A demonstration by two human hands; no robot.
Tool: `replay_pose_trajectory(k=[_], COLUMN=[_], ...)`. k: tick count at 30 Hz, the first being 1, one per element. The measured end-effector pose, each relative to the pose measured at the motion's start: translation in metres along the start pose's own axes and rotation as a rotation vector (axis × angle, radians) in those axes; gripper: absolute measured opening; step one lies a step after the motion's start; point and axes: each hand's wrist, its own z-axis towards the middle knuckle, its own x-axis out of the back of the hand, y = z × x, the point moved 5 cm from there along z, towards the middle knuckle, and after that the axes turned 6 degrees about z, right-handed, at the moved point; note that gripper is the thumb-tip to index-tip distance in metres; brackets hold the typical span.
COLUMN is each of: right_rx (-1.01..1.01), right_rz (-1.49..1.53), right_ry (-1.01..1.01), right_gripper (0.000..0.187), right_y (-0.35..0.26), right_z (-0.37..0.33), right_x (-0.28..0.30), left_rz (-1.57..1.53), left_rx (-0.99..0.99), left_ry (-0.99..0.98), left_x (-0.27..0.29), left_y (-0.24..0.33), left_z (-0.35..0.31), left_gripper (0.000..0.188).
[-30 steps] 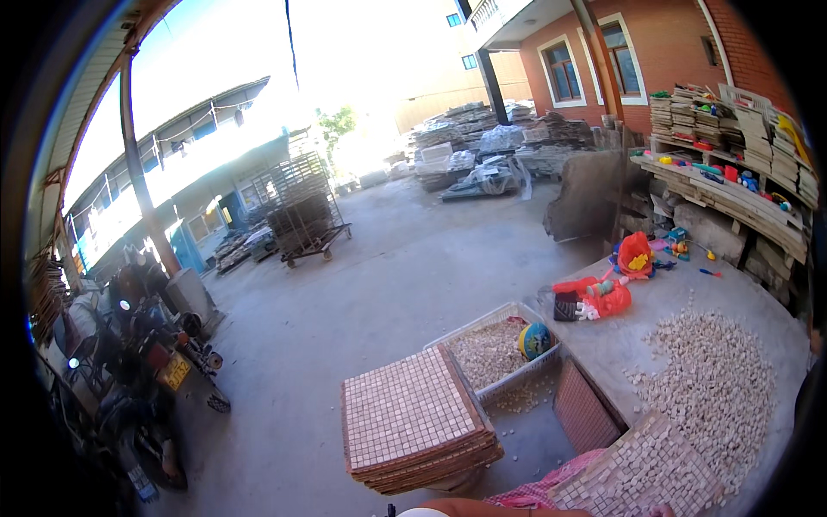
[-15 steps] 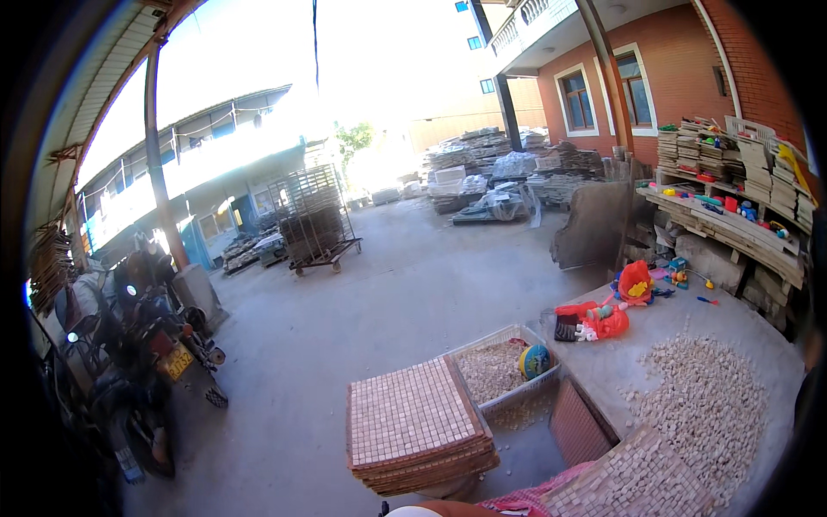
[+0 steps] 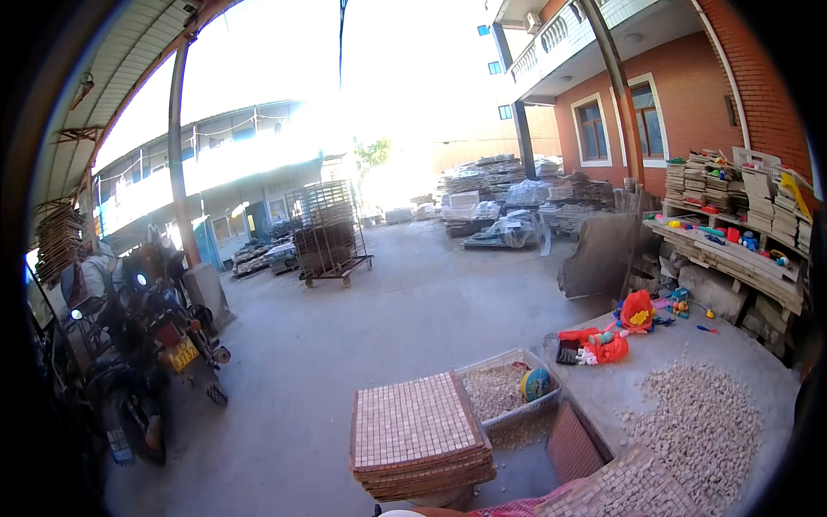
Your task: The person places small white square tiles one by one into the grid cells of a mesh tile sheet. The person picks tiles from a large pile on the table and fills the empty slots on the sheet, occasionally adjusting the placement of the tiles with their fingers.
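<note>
Neither of my hands shows in the head view. Closest to me, at the lower middle, stands a stack of mosaic tile trays (image 3: 418,422), its top one filled with rows of small pale pinkish cubes. Another tile tray (image 3: 624,489) lies at the bottom right, partly cut off by the lower edge. A pink checked cloth (image 3: 527,507) shows beside it. Loose stone cubes (image 3: 698,422) are heaped on the grey work surface to the right. Between stack and surface, a reddish-brown tray (image 3: 575,442) leans at a slant.
Behind the stack sits a white crate (image 3: 517,416) of stone pieces with a blue-yellow ball (image 3: 535,384). Red plastic bags (image 3: 636,310) and toys lie farther right. A motorcycle (image 3: 164,362) stands left, a wheeled rack (image 3: 327,237) ahead. Stone stacks (image 3: 487,189) fill the back.
The whole view has shifted slightly: far things now sit lower and more to the right in the picture. The trays, crate and stone heap keep their arrangement.
</note>
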Motion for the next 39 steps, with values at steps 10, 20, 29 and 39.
replay_pose_trajectory(k=[10,20,29,39], right_rx=[0.023,-0.066,-0.083,-0.098], right_rz=[0.104,-0.023,-0.057,-0.082], right_ry=[0.075,-0.011,0.012,-0.060], right_gripper=[0.026,0.034,0.032,0.027], right_y=[0.000,0.038,0.037,0.042], right_z=[-0.015,-0.036,-0.027,-0.028], right_x=[0.019,0.021,0.025,0.017], left_rz=[-0.021,-0.083,0.214,0.073], left_rx=[0.024,0.011,0.103,0.236], left_ry=[-0.038,-0.049,0.067,0.040], left_x=[-0.005,-0.006,0.005,-0.008], left_y=[-0.008,-0.024,0.003,-0.012], left_z=[-0.006,-0.010,-0.004,-0.014], left_gripper=[0.032,0.032,0.031,0.023])
